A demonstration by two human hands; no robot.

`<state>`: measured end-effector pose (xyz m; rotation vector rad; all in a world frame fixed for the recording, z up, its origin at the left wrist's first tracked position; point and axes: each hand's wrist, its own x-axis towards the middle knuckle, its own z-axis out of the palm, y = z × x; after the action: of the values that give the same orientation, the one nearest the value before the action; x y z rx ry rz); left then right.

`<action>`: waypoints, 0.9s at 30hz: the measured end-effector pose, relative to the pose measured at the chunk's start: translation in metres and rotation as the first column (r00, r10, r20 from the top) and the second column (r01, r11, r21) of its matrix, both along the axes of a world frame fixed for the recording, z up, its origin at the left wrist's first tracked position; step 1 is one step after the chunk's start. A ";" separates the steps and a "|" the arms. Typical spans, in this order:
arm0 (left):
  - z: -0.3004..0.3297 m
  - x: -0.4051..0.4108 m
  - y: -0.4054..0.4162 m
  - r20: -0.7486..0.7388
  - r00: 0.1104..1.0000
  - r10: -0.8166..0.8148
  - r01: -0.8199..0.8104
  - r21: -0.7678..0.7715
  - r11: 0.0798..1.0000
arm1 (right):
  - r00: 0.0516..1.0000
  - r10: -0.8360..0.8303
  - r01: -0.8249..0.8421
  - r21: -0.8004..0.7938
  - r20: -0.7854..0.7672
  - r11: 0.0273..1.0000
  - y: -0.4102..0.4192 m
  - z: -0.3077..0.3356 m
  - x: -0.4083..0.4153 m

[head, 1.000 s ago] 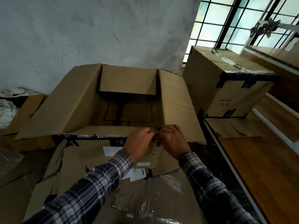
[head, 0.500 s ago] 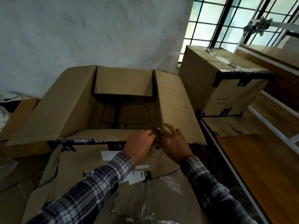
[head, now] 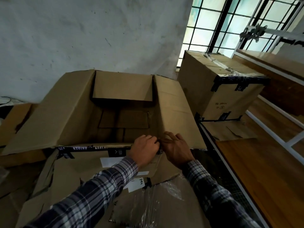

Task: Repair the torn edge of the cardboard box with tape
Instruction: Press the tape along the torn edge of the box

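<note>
- Box: large brown cardboard, open at the top, centre of the scene, against a pale wall.
- Four flaps up or splayed: left flap leans out wide, far flap folds inward over the dark interior, right flap slopes out toward the right.
- Inside, dim; flat cardboard pieces lie at the bottom.
- Near rim carries a strip of dark printed tape, running left to right, with short dark tabs hanging down the near face.
- Near face is creased and ragged along its lower left; white labels stuck on it, one with handwritten digits.
- Left hand: fingers curled over the near rim at its right end, pinching at the tape there.
- Right hand: just beside the left, touching it; fingers spread and fairly straight, lying on the corner where the right flap meets the near rim.
- Both sleeves plaid.
- Clear plastic film lies crumpled over cardboard at the near edge.
- Second box, closed, sealed with dark and clear tape, stands far right by a barred window.
- Wooden table at right.
</note>
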<state>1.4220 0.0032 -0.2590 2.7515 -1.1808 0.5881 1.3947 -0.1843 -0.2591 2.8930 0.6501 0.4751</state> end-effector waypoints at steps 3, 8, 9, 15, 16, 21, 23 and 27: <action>-0.008 0.000 0.013 0.097 0.995 -0.025 0.027 -0.021 0.999 | 1.000 -0.006 0.006 -0.026 0.030 1.000 0.006 0.005 -0.005; -0.019 -0.004 0.051 0.068 0.993 0.100 -0.098 -0.035 0.995 | 0.999 0.012 -0.014 0.037 0.053 0.999 0.025 0.005 -0.011; -0.020 -0.004 0.057 0.046 0.991 0.126 -0.125 -0.023 0.992 | 0.999 -0.001 -0.001 0.049 0.046 0.999 0.028 0.003 -0.010; -0.011 -0.007 0.067 0.011 0.991 0.131 -0.131 0.009 0.991 | 0.991 0.107 -0.117 0.146 0.079 0.982 0.032 -0.004 0.002; -0.011 -0.006 0.066 0.010 0.991 0.131 -0.131 0.017 0.991 | 0.990 0.110 -0.121 0.146 0.083 0.982 0.031 -0.005 0.003; -0.012 -0.007 0.068 0.001 0.995 0.099 -0.099 -0.018 0.995 | 0.999 0.031 -0.036 0.126 0.044 0.991 0.024 0.000 -0.004; -0.012 -0.011 0.077 -0.003 0.993 0.115 -0.115 -0.042 0.992 | 1.000 -0.008 0.006 0.087 0.023 0.996 0.022 0.004 -0.007; -0.014 -0.007 0.095 0.004 0.990 0.143 -0.142 -0.063 0.988 | 0.998 -0.053 0.049 0.092 0.043 0.995 0.023 0.002 -0.007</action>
<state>1.4151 0.0982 -0.2732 2.7993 -0.9555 0.6390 1.3877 -0.1616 -0.2569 2.9655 0.5607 0.5759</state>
